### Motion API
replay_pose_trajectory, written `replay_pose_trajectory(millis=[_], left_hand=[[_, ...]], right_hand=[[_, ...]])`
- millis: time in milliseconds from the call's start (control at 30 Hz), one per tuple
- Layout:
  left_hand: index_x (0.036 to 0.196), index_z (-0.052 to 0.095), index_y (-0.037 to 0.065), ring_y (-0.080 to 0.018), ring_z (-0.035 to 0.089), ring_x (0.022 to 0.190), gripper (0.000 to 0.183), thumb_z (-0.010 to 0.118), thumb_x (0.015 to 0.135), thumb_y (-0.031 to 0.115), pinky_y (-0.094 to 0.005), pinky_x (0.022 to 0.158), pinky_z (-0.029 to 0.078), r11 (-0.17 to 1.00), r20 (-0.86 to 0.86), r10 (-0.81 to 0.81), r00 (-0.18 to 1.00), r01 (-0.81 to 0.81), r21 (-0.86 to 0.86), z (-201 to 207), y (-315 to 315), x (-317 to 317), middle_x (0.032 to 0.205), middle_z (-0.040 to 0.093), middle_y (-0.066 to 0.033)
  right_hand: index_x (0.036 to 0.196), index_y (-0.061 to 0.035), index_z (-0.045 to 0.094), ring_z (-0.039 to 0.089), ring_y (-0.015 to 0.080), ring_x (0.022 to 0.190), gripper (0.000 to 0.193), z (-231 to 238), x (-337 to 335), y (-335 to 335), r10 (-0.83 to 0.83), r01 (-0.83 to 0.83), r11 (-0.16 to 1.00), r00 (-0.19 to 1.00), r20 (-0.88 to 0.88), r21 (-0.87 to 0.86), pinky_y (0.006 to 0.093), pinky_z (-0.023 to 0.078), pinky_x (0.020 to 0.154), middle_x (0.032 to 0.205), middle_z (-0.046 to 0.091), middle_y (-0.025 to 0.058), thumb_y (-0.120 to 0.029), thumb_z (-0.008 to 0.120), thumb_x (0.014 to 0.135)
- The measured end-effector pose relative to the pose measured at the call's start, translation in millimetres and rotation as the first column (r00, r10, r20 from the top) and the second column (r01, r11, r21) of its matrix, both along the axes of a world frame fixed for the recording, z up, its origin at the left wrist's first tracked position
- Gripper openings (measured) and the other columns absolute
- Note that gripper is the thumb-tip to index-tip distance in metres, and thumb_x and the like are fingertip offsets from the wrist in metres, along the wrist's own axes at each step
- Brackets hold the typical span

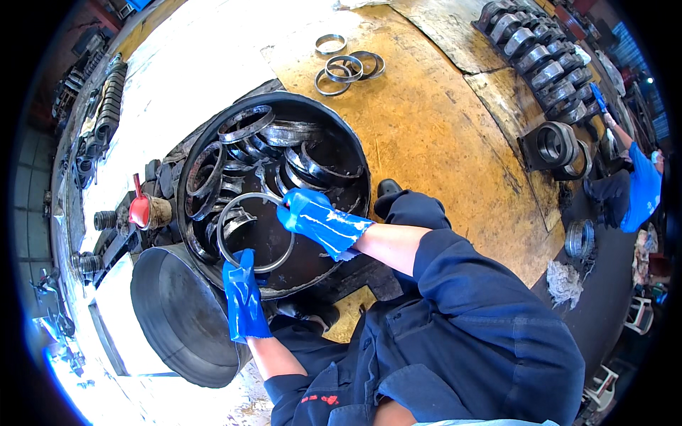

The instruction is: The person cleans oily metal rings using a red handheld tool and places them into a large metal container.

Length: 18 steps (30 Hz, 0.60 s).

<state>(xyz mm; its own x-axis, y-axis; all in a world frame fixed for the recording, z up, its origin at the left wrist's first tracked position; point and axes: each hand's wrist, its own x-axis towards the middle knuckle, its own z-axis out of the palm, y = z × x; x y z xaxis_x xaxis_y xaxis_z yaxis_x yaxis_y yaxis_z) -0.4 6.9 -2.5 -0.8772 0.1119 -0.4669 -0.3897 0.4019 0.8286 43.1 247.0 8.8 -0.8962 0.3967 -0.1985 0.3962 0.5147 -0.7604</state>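
a large metal ring (256, 232) is held over a round black tub (213, 135) by two hands in blue gloves. the left hand (243, 292) is closed on the ring's lower edge, fingers pressed together. the right hand (317, 219) is curled around the ring's upper right edge. fingertips are hidden behind the ring and gloves. dark liquid hides the tub's bottom, where more rings (245, 124) lie half sunk. a grey drum (181, 312) touches the tub's near rim. bare yellow floor (440, 128) lies open to the right, with small rings (346, 65) well apart. another person's blue glove (643, 192) is cut off at the right edge.
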Motion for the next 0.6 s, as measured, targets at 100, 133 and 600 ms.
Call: replay_pose_trajectory(millis=[100,133,600], left_hand=[[0.108,0.064,-0.006,-0.0269,0.063,0.046,0.035,0.068,0.09,0.024,-0.0353,0.037,0.051,1.0,-0.003,0.0,1.0,0.0,0.005,0.0,-0.9,0.0,0.069,0.065,-0.016],[0.108,0.064,-0.006,-0.0268,0.063,0.046,0.035,0.068,0.09,0.024,-0.0353,0.037,0.051,1.0,-0.008,0.001,1.0,-0.001,0.011,-0.9,-2.5,-0.5,0.069,0.065,-0.016],[0.109,0.066,-0.005,-0.0235,0.065,0.053,0.037,0.068,0.09,0.027,-0.0327,0.044,0.05,1.0,0.007,-0.01,1.0,0.01,-0.02,6.3,-1.5,4.1,0.079,0.068,-0.0137]], right_hand=[[0.088,-0.0076,0.076,0.071,0.0386,0.076,0.027,0.3,-0.8,-1.0,-0.006,0.006,1.0,1.0,-0.003,0.01,0.0459,0.056,0.068,0.081,0.072,0.0192,-0.031,0.064,0.087],[0.088,-0.0077,0.076,0.071,0.0385,0.076,0.027,1.1,-1.1,-1.6,-0.008,0.008,1.0,1.0,-0.008,0.012,0.0459,0.056,0.068,0.081,0.072,0.0192,-0.031,0.064,0.087],[0.088,-0.0078,0.076,0.071,0.0387,0.076,0.027,2.1,0.1,-1.1,0.001,-0.001,1.0,1.0,0.018,0.001,0.0457,0.057,0.068,0.081,0.072,0.019,-0.032,0.063,0.087]])
